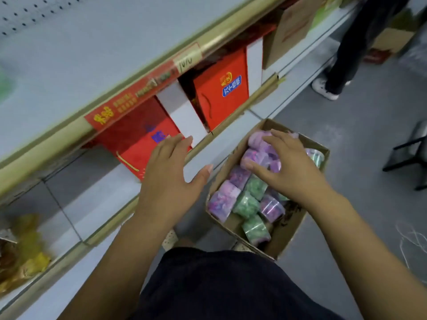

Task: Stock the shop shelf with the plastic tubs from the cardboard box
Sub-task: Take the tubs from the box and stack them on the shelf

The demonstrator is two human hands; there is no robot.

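Observation:
A cardboard box (288,229) stands on the floor by the shelf, holding several purple and green plastic tubs. My right hand (288,165) reaches into the box and its fingers curl round a purple tub (261,155) near the far end. A green tub (255,228) lies at the near end. My left hand (171,167) hovers with spread fingers over the edge of the lower shelf (92,204), in front of a red gift box (138,139), holding nothing.
Red gift boxes (221,88) and white dividers fill the middle shelf. Yellow packets (25,252) lie on the lower shelf at left. Another person's legs (342,65) stand at the far right of the aisle. A black stool frame (409,153) is on the right.

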